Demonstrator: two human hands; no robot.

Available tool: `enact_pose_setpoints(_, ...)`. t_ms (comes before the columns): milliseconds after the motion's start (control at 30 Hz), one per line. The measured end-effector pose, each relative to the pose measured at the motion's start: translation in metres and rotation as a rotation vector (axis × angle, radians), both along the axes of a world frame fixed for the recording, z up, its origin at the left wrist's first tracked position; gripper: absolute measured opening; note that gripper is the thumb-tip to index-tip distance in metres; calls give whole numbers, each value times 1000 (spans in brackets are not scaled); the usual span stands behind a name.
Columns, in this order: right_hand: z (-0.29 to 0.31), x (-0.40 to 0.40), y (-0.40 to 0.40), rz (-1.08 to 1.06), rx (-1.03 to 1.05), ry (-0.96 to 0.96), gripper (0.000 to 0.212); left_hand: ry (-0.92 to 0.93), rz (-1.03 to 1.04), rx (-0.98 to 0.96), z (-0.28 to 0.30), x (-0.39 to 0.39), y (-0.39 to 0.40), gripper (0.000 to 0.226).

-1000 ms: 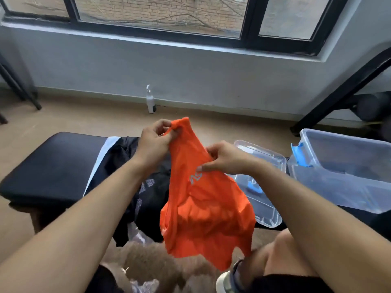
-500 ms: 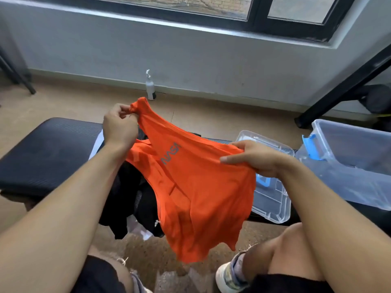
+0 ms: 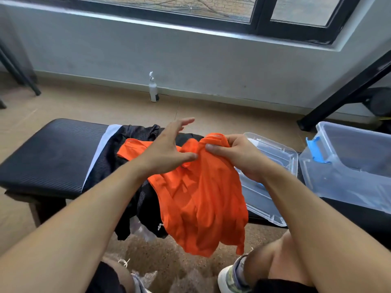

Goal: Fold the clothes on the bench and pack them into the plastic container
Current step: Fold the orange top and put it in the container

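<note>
An orange garment (image 3: pixel 198 199) lies draped over the front edge of the black padded bench (image 3: pixel 48 153), partly on top of a black mesh garment (image 3: pixel 118 166). My right hand (image 3: pixel 234 155) grips a bunched upper part of the orange cloth. My left hand (image 3: pixel 167 149) hovers over the cloth with fingers spread, its thumb touching the fabric beside the right hand. A clear plastic container (image 3: pixel 347 166) with a blue latch stands on the bench at the right, and its clear lid (image 3: pixel 273 178) lies between it and the clothes.
A white spray bottle (image 3: pixel 153 88) stands on the floor by the wall. Black metal frame legs (image 3: pixel 342 89) slant at the right, another at the far left. My knees and shoes are below the bench edge, with crumpled clear plastic on the floor.
My left hand let go of the orange garment's corner and moved right with fingers spread. The garment dropped onto the bench, and my right hand bunched its upper part.
</note>
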State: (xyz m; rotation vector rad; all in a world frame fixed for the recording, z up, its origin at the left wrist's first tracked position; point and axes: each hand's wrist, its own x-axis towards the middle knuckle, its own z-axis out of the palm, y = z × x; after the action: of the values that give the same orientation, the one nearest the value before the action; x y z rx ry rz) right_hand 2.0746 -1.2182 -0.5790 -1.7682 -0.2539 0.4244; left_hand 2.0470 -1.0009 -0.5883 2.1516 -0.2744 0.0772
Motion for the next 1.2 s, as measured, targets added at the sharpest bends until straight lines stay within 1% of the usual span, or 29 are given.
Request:
enact_pose_setpoints(67,2,-4,2,75,-38,-14,12,-5,-76,50,2,1,2,73)
enact_pose_setpoints(100,3,-5,3,90,-52,-27,17,6,-103,63,3,1,2,63)
enact_pose_setpoints(200,6,-7,5,95,-93,-50,32,21,-158,89,4,1,1,21)
enact_pose_setpoints(233,7,-8,5,103,-100,-44,35,19,-169,81,3,1,1,11)
enact_pose_setpoints(300,8,-8,3,126,-85,-10,34,-24,-133,57,1,3,1,13)
enact_pose_setpoints(367,8,-5,-2,159,-77,71,31,-86,16,22,1,8,3,15)
enact_pose_setpoints(400,9,-3,-5,189,-110,103,28,-104,114,2,2,10,5,16)
enact_pose_setpoints(467,10,0,-14,236,-191,133,11,-105,291,-35,4,15,11,15)
enact_pose_setpoints(500,11,1,-18,246,-206,147,6,-89,361,-37,3,18,16,14)
enact_pose_setpoints(533,10,3,-21,244,-201,166,6,-70,422,-34,2,20,20,14)
enact_pose_setpoints(600,10,2,-21,246,-160,209,10,-39,513,-72,0,25,27,11)
enact_pose_setpoints(667,5,-1,-15,202,-88,238,17,-9,551,-150,-1,28,29,10)
enact_pose_setpoints(733,-1,-1,-3,53,-34,239,4,0,556,-189,2,29,24,11)
enact_pose_setpoints(767,-3,0,1,-28,3,253,1,-7,562,-205,4,29,22,11)
enact_pose_setpoints(800,-5,3,3,-73,69,299,6,-21,579,-221,4,30,22,12)
enact_pose_setpoints(833,-3,5,3,-64,144,365,15,-26,605,-230,5,31,22,12)
enact_pose_setpoints(867,0,7,0,-11,174,408,22,-23,629,-241,6,32,23,12)
enact_pose_setpoints(900,5,7,-5,57,129,386,28,-10,649,-257,6,32,25,10)
enact_pose_setpoints(933,8,5,-11,129,-25,274,31,5,666,-272,5,32,28,9)
enact_pose_setpoints(967,7,3,-16,181,-290,83,26,22,684,-271,4,31,31,9)
enact_pose_setpoints(1000,3,3,-20,177,-565,-134,22,37,698,-258,2,31,33,9)
enact_pose_setpoints(1033,-1,4,-22,123,-735,-276,21,46,705,-245,1,30,36,9)
enact_pose_setpoints(1067,-4,7,-24,42,-794,-331,21,50,706,-229,0,30,38,10)
enact_pose_setpoints(1133,-3,12,-25,-186,-747,-375,23,49,706,-204,0,29,42,12)
enact_pose_setpoints(1200,4,18,-31,-419,-685,-465,25,29,706,-202,-1,31,44,13)
